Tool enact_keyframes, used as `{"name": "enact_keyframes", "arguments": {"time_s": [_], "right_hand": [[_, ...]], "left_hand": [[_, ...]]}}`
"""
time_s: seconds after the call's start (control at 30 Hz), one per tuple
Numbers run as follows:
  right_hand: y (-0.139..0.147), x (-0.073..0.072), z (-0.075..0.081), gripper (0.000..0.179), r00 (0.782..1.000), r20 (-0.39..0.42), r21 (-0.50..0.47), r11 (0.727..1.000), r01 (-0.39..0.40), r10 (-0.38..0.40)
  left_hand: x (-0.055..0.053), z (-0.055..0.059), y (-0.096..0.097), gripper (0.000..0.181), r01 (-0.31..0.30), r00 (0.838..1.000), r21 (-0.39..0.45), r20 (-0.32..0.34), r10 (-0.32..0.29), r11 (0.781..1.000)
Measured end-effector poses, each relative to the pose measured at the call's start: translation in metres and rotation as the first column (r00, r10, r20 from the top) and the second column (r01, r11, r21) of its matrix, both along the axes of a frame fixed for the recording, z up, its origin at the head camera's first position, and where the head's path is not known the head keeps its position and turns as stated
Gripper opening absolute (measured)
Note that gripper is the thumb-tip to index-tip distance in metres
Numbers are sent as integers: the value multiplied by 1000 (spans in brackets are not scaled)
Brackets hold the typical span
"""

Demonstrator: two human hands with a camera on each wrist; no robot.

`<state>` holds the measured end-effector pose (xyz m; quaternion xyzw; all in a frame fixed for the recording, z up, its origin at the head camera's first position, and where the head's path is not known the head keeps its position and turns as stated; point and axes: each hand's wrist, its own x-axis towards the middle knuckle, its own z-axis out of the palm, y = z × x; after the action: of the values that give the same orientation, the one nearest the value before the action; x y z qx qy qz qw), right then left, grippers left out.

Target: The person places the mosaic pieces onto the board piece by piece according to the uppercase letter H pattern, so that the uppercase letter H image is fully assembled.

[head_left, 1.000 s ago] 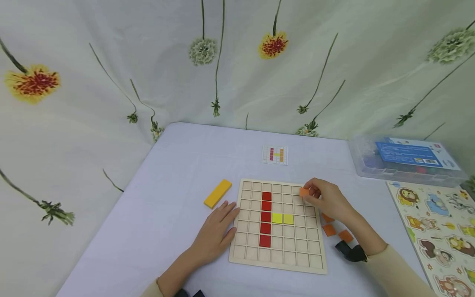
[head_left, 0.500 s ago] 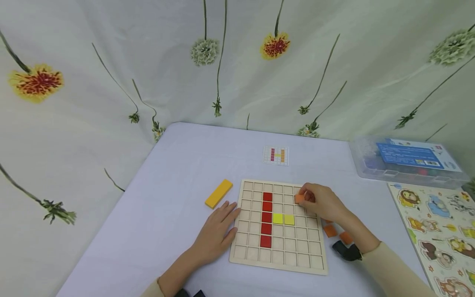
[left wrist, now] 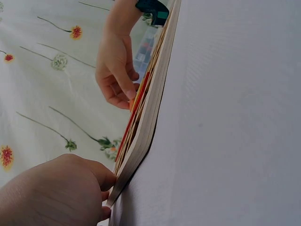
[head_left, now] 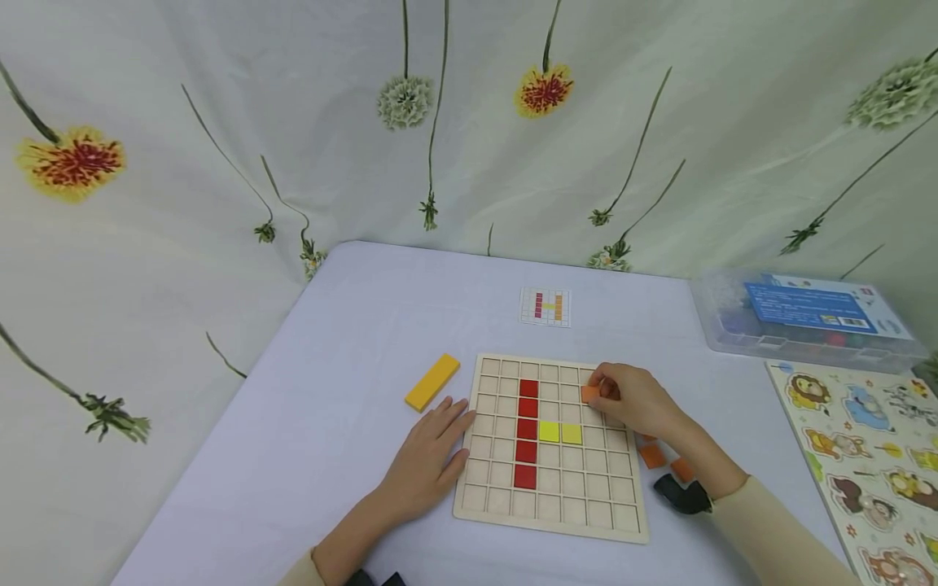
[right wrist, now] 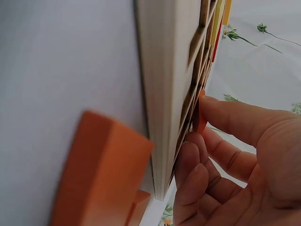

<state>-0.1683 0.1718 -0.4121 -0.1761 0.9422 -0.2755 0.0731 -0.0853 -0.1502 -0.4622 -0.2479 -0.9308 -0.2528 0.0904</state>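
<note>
On the white-covered table lies a square wooden grid board [head_left: 572, 513]. It carries a column of several red tiles [head_left: 526, 429] and two yellow tiles [head_left: 559, 432] side by side, right of the column's middle. My right hand [head_left: 636, 399] pinches an orange square tile [head_left: 589, 394] between thumb and fingers over the upper right of the board, level with the top red tile. The right wrist view shows that tile [right wrist: 201, 113] tilted against the grid. My left hand [head_left: 423, 460] lies beside the board's left edge, fingers fairly straight and fingertips at the rim.
Loose orange tiles [head_left: 652, 456] lie right of the board, partly behind my right wrist. A yellow bar [head_left: 432, 382] is at upper left. Behind the board lies a small pattern card [head_left: 545, 307]. At right are a clear plastic box [head_left: 806, 325] and an animal-picture board [head_left: 843, 419].
My right hand has moved slightly left and toward me with the orange tile, then nearly stopped over a second-row square. The left hand stays at the board's edge.
</note>
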Motion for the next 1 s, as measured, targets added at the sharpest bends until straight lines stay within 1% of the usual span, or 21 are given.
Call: {"name": "enact_keyframes", "arguments": {"time_s": [0.13,0.33,0.5,0.57,0.67,0.77,0.87,1.0], "right_hand": [[0,0,0,16,1000,1,4,1000,6,-6],[-1,1,2,21,1000,12,2,1000,9,-9],[2,5,11,26,999,30,7,1000,15,-16],[4,8,18,27,1000,17,6,1000,20,-20],[11,12,27,27,999,-27,-14,999,35,-36],[20,17,34,29,994,-84,-49,997,64,-68],[32,22,37,32,988,-107,-86,991,100,-109],[50,29,35,35,980,-119,-107,983,148,-160]], "left_hand": [[-1,-1,-1,48,6,1000,17,-6,-6,1000],[-1,-1,0,48,3,1000,17,18,-3,1000],[0,0,0,49,-5,999,14,51,5,1000],[0,0,0,49,-7,998,17,59,6,1000],[0,1,0,49,-8,998,19,58,7,1000],[0,1,-1,49,-7,999,19,51,6,1000],[0,0,-1,49,-6,999,16,41,6,1000],[0,1,0,49,-6,999,20,41,5,1000]]}}
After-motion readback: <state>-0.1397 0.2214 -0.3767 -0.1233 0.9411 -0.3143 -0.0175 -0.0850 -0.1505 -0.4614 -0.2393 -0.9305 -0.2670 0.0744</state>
